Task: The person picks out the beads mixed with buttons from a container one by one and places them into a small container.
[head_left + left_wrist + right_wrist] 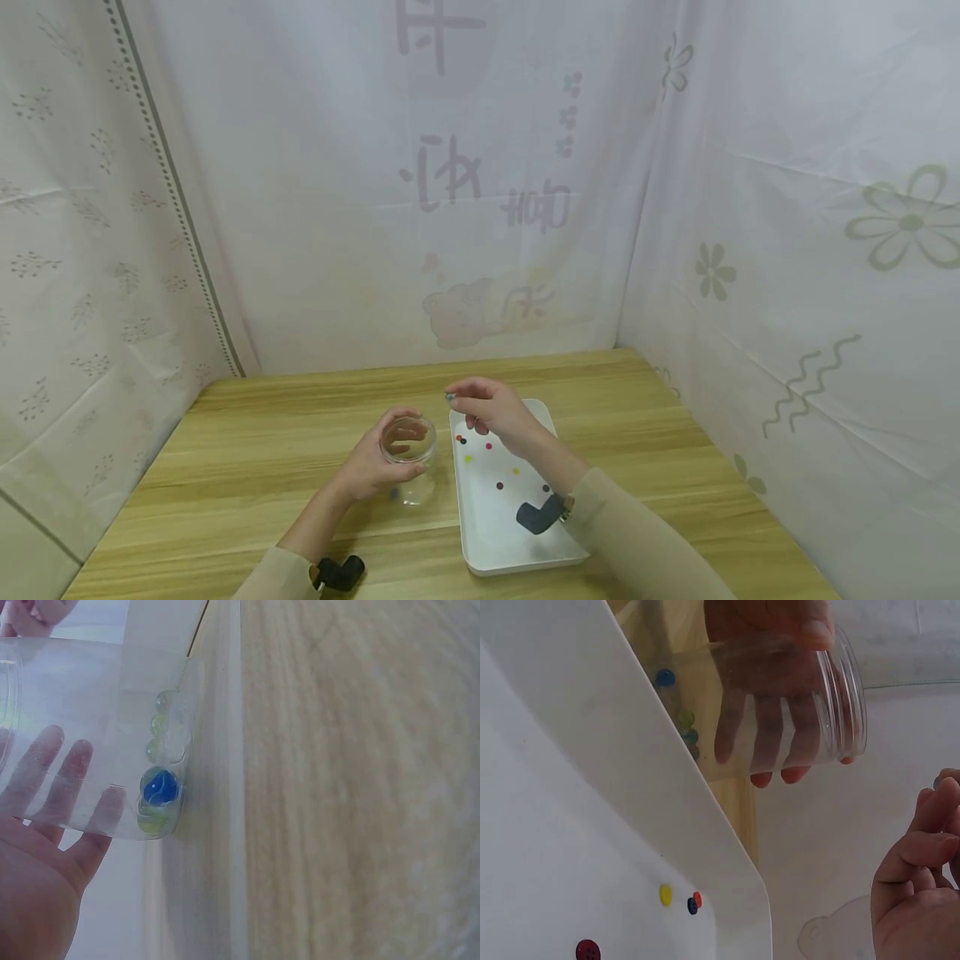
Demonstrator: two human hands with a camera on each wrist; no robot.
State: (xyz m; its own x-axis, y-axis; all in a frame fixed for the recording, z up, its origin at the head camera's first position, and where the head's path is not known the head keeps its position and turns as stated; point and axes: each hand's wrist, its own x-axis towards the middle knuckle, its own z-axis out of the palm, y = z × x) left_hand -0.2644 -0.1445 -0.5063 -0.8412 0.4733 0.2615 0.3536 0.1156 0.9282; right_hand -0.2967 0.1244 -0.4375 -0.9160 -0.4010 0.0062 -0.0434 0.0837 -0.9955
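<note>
My left hand (366,467) grips a clear, open-topped jar (420,483) that stands upright on the wooden table. Several glass marbles lie at the jar's bottom, among them a blue marble (160,787) and greenish marbles (157,726). Up and to the right of the jar's mouth, my right hand (501,414) pinches a small bluish marble (450,397) between thumb and fingertips. Only a sliver of that marble shows in the right wrist view. Beneath the right hand lies a white tray (487,533) with several small buttons scattered in it.
In the tray are a yellow button (665,895), a dark blue button (694,906) against an orange-red one, a dark red button (588,950) and others. The tray's raised rim stands close beside the jar. Printed curtains (337,208) hang around the table (300,417).
</note>
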